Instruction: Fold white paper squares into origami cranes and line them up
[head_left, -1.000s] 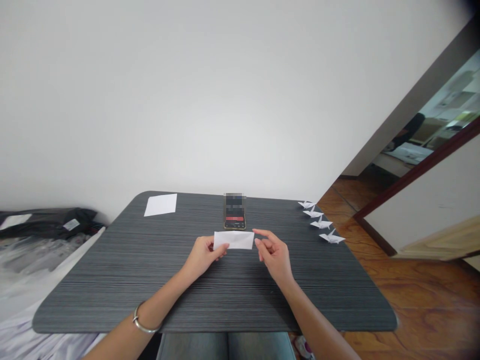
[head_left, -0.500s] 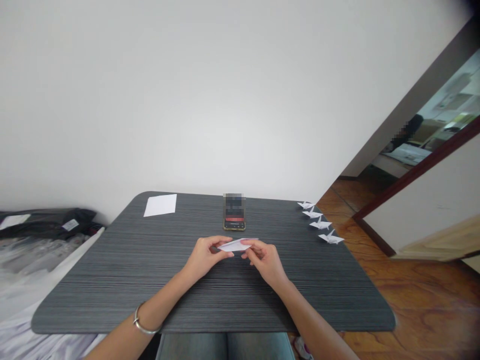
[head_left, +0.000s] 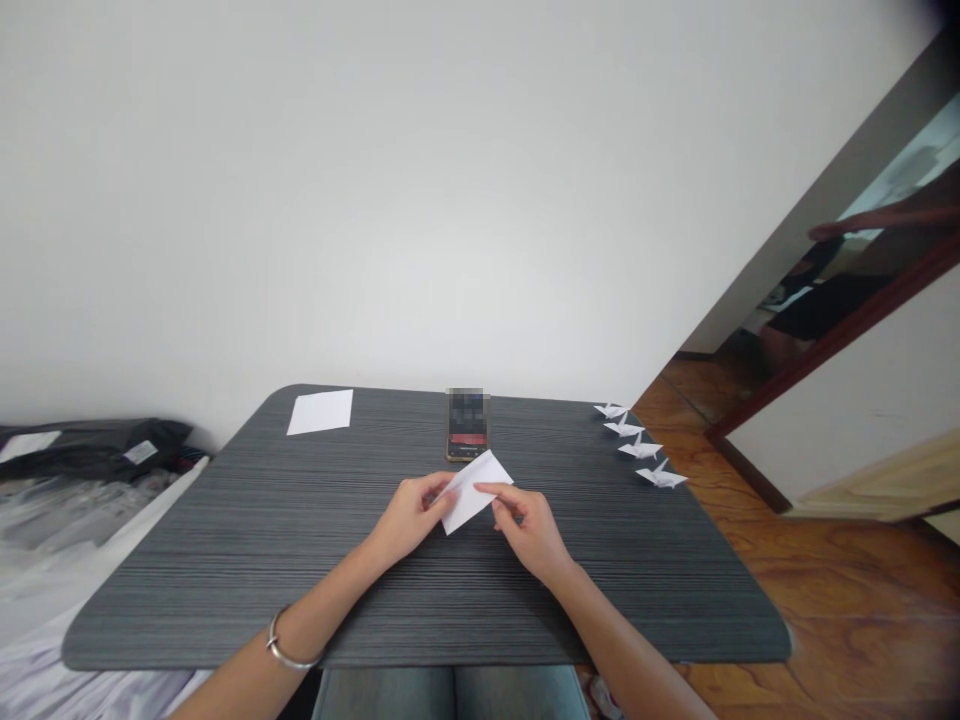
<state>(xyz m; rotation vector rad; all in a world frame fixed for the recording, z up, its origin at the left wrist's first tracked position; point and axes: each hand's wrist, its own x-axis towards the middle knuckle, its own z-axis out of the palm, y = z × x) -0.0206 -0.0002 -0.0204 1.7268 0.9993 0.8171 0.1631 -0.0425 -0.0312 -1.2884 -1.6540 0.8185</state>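
A folded white paper [head_left: 474, 488] is held just above the dark grey table [head_left: 300, 560], tilted with one corner up toward the phone. My left hand [head_left: 409, 518] pinches its left edge, and a silver bangle sits on that wrist. My right hand [head_left: 529, 525] pinches the paper's right side with thumb and forefinger. Both hands hover over the middle of the table.
A phone [head_left: 467, 425] stands propped behind the paper. Several white paper cranes [head_left: 639, 449] line the table's right edge. A white sheet [head_left: 321, 411] lies at the far left corner. A person [head_left: 840, 290] passes the doorway at right; a dark bag [head_left: 90, 445] lies left.
The paper was held flat as a rectangle, then turned edge-on, and now sits tilted diagonally between both hands. My right hand closed onto it. Someone has appeared in the doorway.
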